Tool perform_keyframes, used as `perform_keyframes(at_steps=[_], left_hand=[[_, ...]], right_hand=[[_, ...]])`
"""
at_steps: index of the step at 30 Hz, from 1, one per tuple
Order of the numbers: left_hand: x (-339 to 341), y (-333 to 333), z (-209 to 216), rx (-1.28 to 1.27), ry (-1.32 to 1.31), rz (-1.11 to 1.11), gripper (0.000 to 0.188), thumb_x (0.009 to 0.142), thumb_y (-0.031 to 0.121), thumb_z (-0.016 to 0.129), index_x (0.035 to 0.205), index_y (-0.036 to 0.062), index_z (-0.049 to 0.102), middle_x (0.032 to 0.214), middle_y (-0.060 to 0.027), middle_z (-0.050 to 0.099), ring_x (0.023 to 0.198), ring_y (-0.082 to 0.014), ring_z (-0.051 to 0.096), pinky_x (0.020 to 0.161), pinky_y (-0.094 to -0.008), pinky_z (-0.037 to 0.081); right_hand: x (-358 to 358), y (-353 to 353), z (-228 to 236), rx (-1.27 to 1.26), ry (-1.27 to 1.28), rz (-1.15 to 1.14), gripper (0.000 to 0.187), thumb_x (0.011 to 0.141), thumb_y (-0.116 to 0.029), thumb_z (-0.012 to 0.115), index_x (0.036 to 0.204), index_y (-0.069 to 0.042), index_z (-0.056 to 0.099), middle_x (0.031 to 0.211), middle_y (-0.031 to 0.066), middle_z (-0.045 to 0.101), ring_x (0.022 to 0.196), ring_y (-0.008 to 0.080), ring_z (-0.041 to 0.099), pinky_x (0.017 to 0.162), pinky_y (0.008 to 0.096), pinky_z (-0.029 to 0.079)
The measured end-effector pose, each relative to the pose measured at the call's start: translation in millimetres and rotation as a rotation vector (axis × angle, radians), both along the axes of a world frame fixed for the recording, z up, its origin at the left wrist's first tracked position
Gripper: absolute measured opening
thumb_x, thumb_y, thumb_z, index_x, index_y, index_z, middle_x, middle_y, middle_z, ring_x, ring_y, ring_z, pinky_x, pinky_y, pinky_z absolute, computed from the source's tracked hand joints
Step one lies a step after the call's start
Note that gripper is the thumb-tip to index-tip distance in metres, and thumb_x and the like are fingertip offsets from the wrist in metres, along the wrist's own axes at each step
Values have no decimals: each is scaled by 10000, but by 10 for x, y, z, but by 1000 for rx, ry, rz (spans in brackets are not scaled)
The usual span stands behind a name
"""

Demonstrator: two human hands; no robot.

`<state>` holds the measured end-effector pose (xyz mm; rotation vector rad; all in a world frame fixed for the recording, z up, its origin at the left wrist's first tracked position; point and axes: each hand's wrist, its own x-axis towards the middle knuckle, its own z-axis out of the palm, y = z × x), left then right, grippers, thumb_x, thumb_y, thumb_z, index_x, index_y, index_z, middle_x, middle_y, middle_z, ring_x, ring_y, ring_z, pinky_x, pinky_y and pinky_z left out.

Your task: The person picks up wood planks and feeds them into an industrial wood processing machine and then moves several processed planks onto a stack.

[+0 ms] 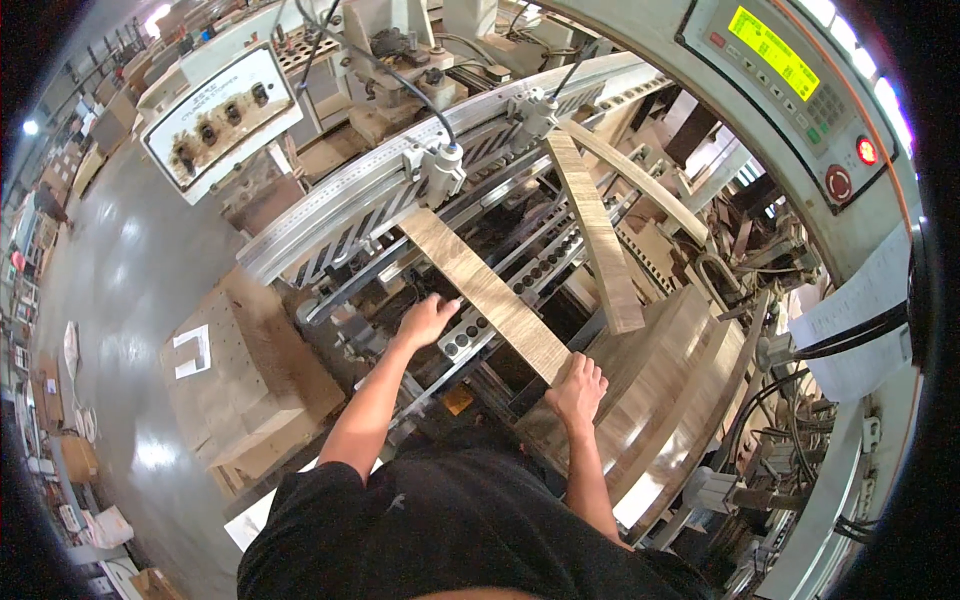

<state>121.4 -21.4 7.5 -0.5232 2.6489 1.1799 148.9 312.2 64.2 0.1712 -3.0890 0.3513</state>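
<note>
A long, narrow wooden board [487, 288] slants across the machine's rails, its far end beneath a metal clamp cylinder [437, 172]. My right hand [578, 388] is closed on the board's near end. My left hand [428, 320], fingers curled in and thumb toward the board, is beside the board's left edge; nothing shows in it. Just below that hand's fingertips runs a rail with a row of dark round pads [462, 340]. Another board [598, 235] lies slanted farther right, with its far end near a second clamp cylinder [538, 115].
A stack of wide boards [650, 385] stands to my right. A control panel [780, 90] with a lit screen and a red stop button [840, 184] is at upper right. Cardboard boxes [250, 370] stand at left; a white switch plate [222, 120] is beyond.
</note>
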Motion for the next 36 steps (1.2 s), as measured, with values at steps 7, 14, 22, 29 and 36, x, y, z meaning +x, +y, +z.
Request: perform_keyframes(at_steps=[7, 14, 22, 29, 36], left_hand=[[533, 54, 249, -210, 118, 76, 454, 932, 437, 617, 1133, 30, 592, 1062, -211, 690, 1016, -396, 659, 861, -498, 522], [459, 96, 260, -261, 45, 32, 427, 961, 409, 581, 1127, 16, 600, 1089, -214, 682, 1028, -386, 655, 871, -496, 525], [453, 95, 303, -226, 49, 31, 392, 955, 379, 602, 1111, 19, 600, 1069, -200, 686, 1046, -379, 653, 898, -476, 521], [452, 60, 361, -129, 100, 111, 465, 889, 424, 682, 1157, 47, 636, 1112, -197, 696, 1056, -364, 662, 889, -457, 533], [446, 173, 171, -214, 501, -7, 687, 822, 332, 773, 1373, 40, 483, 1429, -220, 498, 1359, -377, 444, 1099, -460, 398]], right_hand=[[-15, -17, -27, 14, 19, 5, 677, 614, -170, 758, 1241, -68, 524, 1130, 132, 585, 1100, 341, 554, 961, 482, 418], [26, 147, 39, -170, -22, 117, 895, 634, -352, 859, 1381, -29, 487, 1360, 189, 515, 1279, 363, 483, 1080, 491, 356], [326, 500, -21, -439, 12, -286, 788, 757, -306, 808, 1368, 68, 480, 1379, 263, 498, 1298, 395, 482, 1086, 435, 394], [380, 540, -238, -1055, -274, -457, 462, 858, -190, 660, 1247, 46, 581, 912, 39, 569, 816, 166, 571, 668, 331, 492], [405, 474, -157, -1195, -192, -512, 341, 886, -133, 649, 1180, 38, 616, 990, 52, 661, 799, 138, 582, 710, 278, 460]])
